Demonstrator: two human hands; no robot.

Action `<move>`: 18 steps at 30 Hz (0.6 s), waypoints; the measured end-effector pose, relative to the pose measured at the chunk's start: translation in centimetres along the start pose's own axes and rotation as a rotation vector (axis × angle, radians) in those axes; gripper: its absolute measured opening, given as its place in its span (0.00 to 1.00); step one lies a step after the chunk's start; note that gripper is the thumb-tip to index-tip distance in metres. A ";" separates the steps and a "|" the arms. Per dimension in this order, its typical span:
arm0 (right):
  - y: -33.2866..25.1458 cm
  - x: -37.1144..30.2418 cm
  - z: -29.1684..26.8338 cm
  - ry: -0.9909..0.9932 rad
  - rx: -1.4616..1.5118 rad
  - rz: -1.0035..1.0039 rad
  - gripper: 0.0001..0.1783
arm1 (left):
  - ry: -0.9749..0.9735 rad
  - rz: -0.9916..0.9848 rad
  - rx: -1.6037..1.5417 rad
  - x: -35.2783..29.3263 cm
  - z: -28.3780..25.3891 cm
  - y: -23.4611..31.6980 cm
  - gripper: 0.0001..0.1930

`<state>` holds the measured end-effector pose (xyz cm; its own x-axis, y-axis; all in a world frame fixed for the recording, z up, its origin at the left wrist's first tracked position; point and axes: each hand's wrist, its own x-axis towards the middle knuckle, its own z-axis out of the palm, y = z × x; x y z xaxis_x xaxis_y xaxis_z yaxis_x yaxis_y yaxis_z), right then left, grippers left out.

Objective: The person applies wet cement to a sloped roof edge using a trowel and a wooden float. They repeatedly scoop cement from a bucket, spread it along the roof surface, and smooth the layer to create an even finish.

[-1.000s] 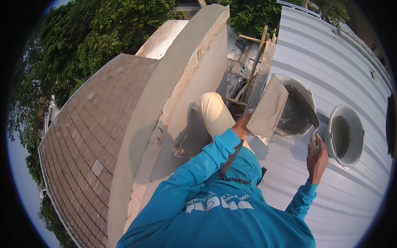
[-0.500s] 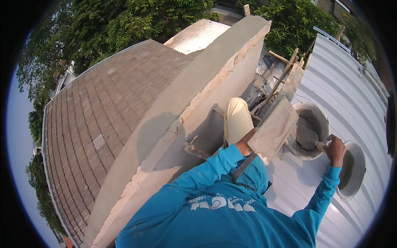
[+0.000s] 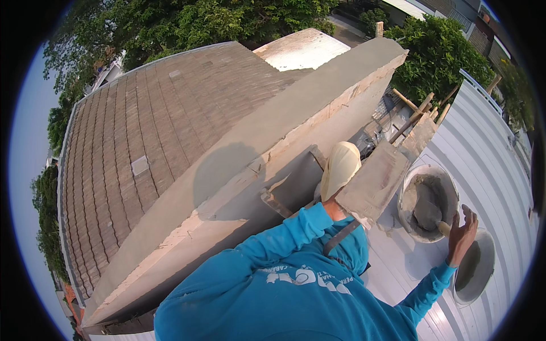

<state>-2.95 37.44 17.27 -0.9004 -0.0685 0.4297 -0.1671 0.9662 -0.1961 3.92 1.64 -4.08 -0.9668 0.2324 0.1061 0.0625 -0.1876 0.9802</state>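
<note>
My left hand (image 3: pixel 335 209) grips a flat, mortar-smeared hawk board (image 3: pixel 375 182) at its near edge; the board hides most of the fingers. To its right, a round bucket (image 3: pixel 405 196) of wet grey mortar (image 3: pixel 420 187) stands on the metal roof. A trowel (image 3: pixel 427 213) lies with its blade in that mortar, its pale handle (image 3: pixel 443 228) leaning over the rim toward me. Beside this handle my right hand (image 3: pixel 463 233) is open, fingers stretched apart and raised. Whether the thumb touches the handle, I cannot tell. Just below the hand sits a second bucket (image 3: pixel 488 267), partly covered by it.
A long plastered wall top (image 3: pixel 244 136) runs diagonally on my left, with a brown tiled roof (image 3: pixel 142 125) beyond. Brackets (image 3: pixel 276 203) stick out by the wall. Wooden poles (image 3: pixel 412 119) and debris lie ahead. Ribbed metal roofing (image 3: pixel 483 165) spreads to the right.
My right hand has loosened from the trowel handle and its fingers have spread. The trowel stays in the mortar. My left hand still holds the hawk. The whole view has shifted.
</note>
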 end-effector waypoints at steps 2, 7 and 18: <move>-3.3 -0.2 1.4 -0.039 0.364 0.098 0.19 | 0.038 -0.009 -0.027 -1.1 0.1 0.8 0.28; -11.4 -3.7 5.3 -0.456 1.402 0.347 0.26 | 0.004 -0.050 -0.215 -2.3 0.7 3.5 0.28; -18.6 -8.3 14.8 -0.533 1.939 0.604 0.26 | -0.185 -0.106 -0.797 -4.5 0.0 10.5 0.28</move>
<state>1.62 16.36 4.29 -0.9320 -0.3079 -0.1910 0.3335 -0.5230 -0.7843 8.91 -1.42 5.68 -0.8971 0.4269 0.1138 -0.2884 -0.7610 0.5812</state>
